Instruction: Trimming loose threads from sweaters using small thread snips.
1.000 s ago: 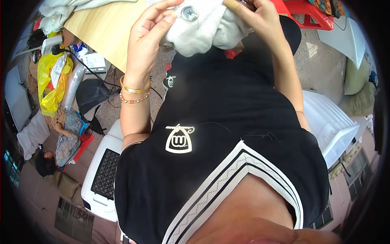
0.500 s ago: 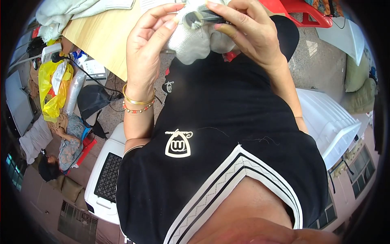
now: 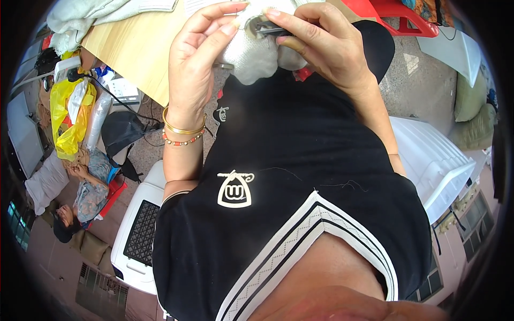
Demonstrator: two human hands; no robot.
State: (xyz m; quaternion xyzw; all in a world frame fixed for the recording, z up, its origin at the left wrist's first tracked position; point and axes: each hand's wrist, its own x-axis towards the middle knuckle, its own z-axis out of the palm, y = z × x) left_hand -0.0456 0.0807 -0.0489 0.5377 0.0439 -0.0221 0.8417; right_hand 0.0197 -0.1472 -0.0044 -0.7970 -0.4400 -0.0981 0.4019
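White knitted fabric (image 3: 249, 61) hangs bunched between my hands at the near edge of the wooden table. My left hand (image 3: 201, 56) pinches its upper left edge between thumb and forefinger. A small round, greyish patch or opening (image 3: 251, 23) shows on the fabric between the hands; its kind is unclear. My right hand (image 3: 329, 45) is closed on a small dark metal tool with narrow tips (image 3: 272, 30), perhaps thread snips. The tips point left and reach that round patch. Fingers hide much of the tool.
A light wooden table (image 3: 128, 53) bears more pale knitwear (image 3: 112, 13). A red plastic stool (image 3: 407, 18) is at the far right, and a white crate (image 3: 433, 160) stands right. Left are a yellow bag (image 3: 69, 117), a black cable and a seated person (image 3: 93, 184).
The tool's tips have shifted slightly left and down onto the round patch, and my right fingers moved with them. My left hand keeps its pinch. The seated person's head has turned.
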